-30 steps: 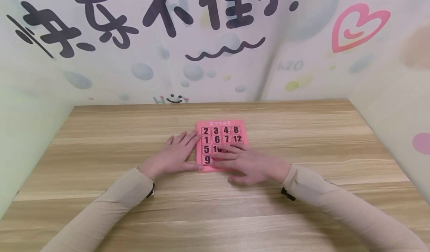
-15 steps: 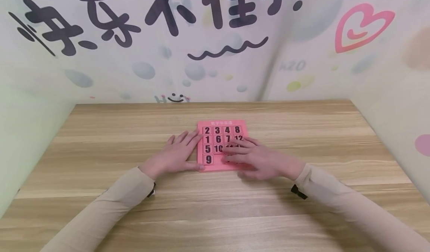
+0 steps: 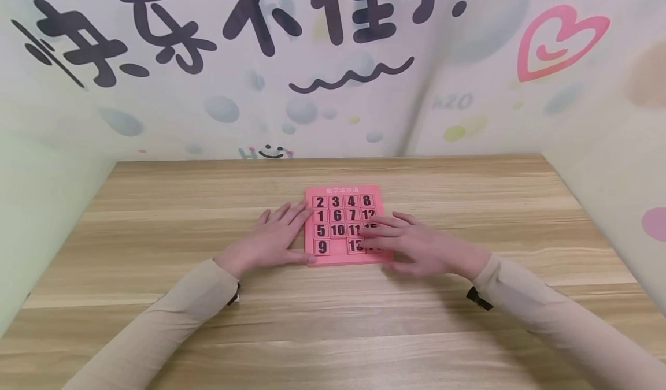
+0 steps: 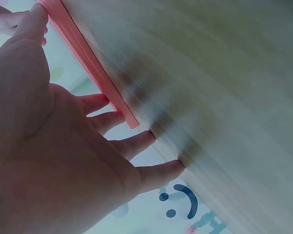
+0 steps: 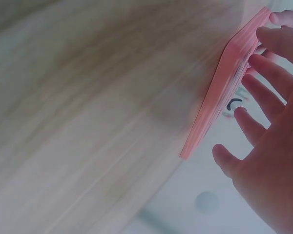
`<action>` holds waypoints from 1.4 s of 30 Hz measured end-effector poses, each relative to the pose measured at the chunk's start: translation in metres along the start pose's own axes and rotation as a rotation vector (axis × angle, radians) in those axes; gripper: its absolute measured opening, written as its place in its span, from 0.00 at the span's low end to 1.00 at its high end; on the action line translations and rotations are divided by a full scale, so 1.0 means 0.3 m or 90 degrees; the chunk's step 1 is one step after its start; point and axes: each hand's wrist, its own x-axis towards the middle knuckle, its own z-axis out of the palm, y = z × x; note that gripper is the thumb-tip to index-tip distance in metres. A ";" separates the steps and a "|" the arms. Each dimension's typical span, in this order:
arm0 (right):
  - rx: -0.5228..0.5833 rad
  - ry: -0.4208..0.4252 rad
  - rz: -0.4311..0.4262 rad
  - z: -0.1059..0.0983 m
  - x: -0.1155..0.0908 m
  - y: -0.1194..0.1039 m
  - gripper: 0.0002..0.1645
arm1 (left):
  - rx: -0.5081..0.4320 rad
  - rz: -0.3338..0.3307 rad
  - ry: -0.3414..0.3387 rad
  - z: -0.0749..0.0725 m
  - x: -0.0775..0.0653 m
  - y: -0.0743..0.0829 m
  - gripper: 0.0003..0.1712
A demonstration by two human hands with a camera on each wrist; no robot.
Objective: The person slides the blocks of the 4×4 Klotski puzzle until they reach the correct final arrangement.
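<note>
On a wood-grain counter (image 3: 333, 320), seen from the head camera, a pink puzzle (image 3: 343, 260) lies flat near the middle, between a person's two hands. The left hand (image 3: 267, 242) spreads along the puzzle's left edge, thumb at the near corner. The right hand (image 3: 429, 248), its fingers extended and slightly apart, reaches over the lower right, covering some numbered tiles (image 3: 337, 215). Readable are 2, 3, 4 and 8 in the top row, 9 in the bottom left, and a gap (image 3: 339, 247) beside it. Beige sleeves (image 3: 156, 329) cover both arms. Behind rises a pale wall (image 3: 333, 141) with big dark characters and a pink heart (image 3: 524, 55).

From the left wrist, the fingers fan out: two meet the puzzle's pink side, while two more reach the counter beyond its far corner.

From the right wrist, the puzzle appears edge-on, the fingers separated beside and above it; whether they press the tiles, one cannot tell.
</note>
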 end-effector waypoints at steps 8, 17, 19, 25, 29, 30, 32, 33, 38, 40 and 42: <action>-0.020 0.005 -0.029 0.006 -0.023 -0.003 0.32 | -0.005 -0.003 0.001 0.001 -0.001 -0.003 0.60; -0.021 -0.006 -0.026 0.016 -0.021 -0.009 0.33 | -0.004 -0.003 -0.001 0.002 0.000 -0.003 0.60; -0.023 -0.008 -0.026 0.015 -0.019 -0.011 0.34 | -0.004 -0.002 -0.001 0.001 -0.001 -0.003 0.60; -0.020 -0.021 -0.016 0.015 -0.013 -0.017 0.34 | -0.006 0.000 -0.002 0.000 -0.001 -0.001 0.60; -0.012 -0.029 -0.006 0.014 -0.005 -0.020 0.34 | -0.003 0.002 -0.002 0.001 -0.001 -0.001 0.60; -0.010 -0.030 -0.004 0.013 -0.004 -0.021 0.34 | -0.002 0.002 -0.002 0.001 -0.001 -0.001 0.60; -0.009 -0.030 -0.005 0.012 0.000 -0.023 0.34 | 0.000 0.002 -0.002 0.001 0.000 -0.001 0.60; -0.010 -0.030 -0.005 0.012 0.001 -0.024 0.34 | 0.001 0.002 -0.002 0.000 0.000 -0.001 0.60; -0.014 -0.031 -0.008 0.011 0.006 -0.029 0.34 | -0.002 0.001 -0.001 -0.001 -0.001 -0.001 0.60; -0.013 -0.032 -0.009 0.012 0.008 -0.030 0.34 | -0.001 0.001 -0.001 0.000 0.000 -0.001 0.60; -0.013 -0.033 -0.009 0.011 0.010 -0.031 0.33 | 0.002 0.001 -0.001 0.000 0.001 -0.001 0.60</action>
